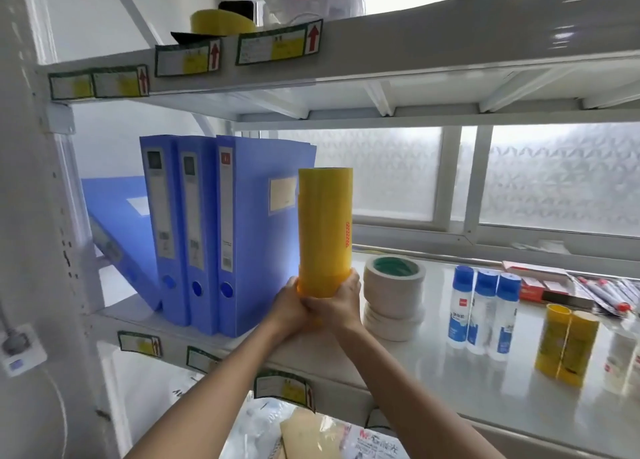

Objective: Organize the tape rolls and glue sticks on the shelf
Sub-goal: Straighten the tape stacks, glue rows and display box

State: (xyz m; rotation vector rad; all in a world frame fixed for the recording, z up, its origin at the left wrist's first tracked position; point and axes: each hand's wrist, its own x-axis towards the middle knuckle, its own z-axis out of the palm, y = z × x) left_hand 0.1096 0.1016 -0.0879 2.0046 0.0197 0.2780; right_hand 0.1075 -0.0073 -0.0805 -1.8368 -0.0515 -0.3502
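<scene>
White metal shelf [450, 382] backs onto a frosted window [561, 174]. Both forearms reach up, with the left hand [289, 302] and right hand [341, 302] wrapped round the foot of an upright yellow tape stack [325, 230], between the blue binders [242, 233] and the white tape rolls [393, 292]. The hands hide its base, so I cannot tell whether it rests on the shelf. Glue bottles [485, 313] stand further right.
</scene>
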